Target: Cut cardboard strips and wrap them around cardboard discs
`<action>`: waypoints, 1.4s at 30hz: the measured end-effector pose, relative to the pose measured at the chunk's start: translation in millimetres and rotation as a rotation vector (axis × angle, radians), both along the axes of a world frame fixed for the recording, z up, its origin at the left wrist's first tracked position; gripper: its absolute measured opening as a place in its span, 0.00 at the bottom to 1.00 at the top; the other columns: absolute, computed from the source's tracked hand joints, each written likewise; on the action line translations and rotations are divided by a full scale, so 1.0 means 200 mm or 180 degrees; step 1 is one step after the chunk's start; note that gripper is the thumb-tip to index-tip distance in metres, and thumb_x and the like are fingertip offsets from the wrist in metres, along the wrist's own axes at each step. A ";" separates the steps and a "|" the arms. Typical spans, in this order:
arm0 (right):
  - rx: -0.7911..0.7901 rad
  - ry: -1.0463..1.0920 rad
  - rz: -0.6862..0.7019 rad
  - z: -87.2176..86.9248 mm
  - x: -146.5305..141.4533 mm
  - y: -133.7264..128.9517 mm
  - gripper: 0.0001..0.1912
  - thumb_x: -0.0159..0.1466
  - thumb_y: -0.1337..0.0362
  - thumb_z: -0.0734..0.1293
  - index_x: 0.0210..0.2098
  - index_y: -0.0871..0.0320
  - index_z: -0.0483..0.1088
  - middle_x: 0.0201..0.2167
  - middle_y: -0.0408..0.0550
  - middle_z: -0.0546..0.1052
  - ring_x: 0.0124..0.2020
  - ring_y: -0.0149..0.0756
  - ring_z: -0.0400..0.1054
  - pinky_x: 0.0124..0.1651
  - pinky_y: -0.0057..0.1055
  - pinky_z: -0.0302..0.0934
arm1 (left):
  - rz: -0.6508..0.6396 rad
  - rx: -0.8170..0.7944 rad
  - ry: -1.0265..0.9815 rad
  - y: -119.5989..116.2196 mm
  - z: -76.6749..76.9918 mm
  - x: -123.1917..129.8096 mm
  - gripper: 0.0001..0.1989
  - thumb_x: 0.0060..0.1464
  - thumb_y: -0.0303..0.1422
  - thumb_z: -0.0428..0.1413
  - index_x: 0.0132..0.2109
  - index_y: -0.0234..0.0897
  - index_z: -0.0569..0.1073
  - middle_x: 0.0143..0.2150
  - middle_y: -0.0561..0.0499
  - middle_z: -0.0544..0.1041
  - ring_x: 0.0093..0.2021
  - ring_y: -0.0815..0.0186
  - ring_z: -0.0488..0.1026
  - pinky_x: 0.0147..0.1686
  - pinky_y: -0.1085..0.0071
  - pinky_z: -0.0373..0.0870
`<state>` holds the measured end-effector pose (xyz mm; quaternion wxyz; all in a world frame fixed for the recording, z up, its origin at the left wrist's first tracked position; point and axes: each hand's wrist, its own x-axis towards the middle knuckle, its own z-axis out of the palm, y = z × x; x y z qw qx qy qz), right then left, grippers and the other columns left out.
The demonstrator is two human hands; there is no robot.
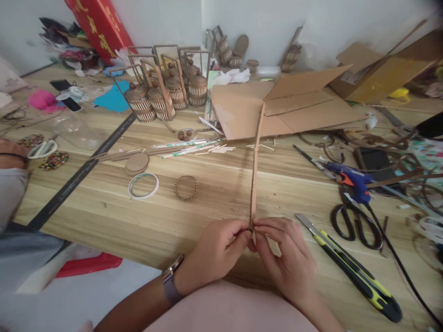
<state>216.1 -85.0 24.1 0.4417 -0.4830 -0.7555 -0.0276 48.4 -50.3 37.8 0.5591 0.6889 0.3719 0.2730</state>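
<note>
A long narrow cardboard strip (254, 184) stretches away from me over the table, its corrugated edge showing. Its near end is pinched between the fingers of my left hand (223, 246) and my right hand (285, 253), which almost meet close to the table's front edge. The near end looks bent or curled, though my fingertips partly hide it. A small corrugated cardboard ring (185, 187) lies to the left beyond my hands. Beside it are a white ring of tape (143, 186) and round cardboard discs (137, 163).
A yellow-black utility knife (353, 272), black-handled scissors (356, 226) and a blue glue gun (356, 180) lie on the right. Small lidded baskets with tall handles (162, 97) stand at the back left. Folded cardboard (242, 106) lies behind. Another person's arm (12, 161) is at far left.
</note>
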 end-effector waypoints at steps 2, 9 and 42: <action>-0.0077 0.0103 -0.0013 -0.01 0.00 0.00 0.07 0.64 0.73 0.65 0.40 0.56 0.68 0.35 0.47 0.78 0.38 0.34 0.72 0.42 0.34 0.66 | -0.0012 0.0019 0.0023 0.00 0.00 0.00 0.12 0.64 0.28 0.48 0.35 0.35 0.75 0.31 0.52 0.78 0.34 0.69 0.74 0.35 0.77 0.65; -0.0344 0.0565 -0.0082 0.01 0.00 0.00 0.07 0.65 0.73 0.63 0.37 0.54 0.66 0.32 0.43 0.77 0.35 0.31 0.72 0.38 0.30 0.67 | -0.0044 -0.0086 0.0059 0.01 0.02 0.00 0.10 0.63 0.29 0.50 0.35 0.35 0.75 0.31 0.53 0.78 0.33 0.69 0.74 0.32 0.78 0.64; -0.0223 0.0291 0.0070 0.00 0.00 0.02 0.03 0.66 0.68 0.66 0.39 0.53 0.69 0.32 0.45 0.80 0.35 0.36 0.74 0.39 0.36 0.66 | -0.0021 -0.0317 -0.0143 0.02 -0.02 0.01 0.15 0.67 0.37 0.48 0.43 0.36 0.77 0.36 0.50 0.80 0.37 0.66 0.75 0.37 0.74 0.65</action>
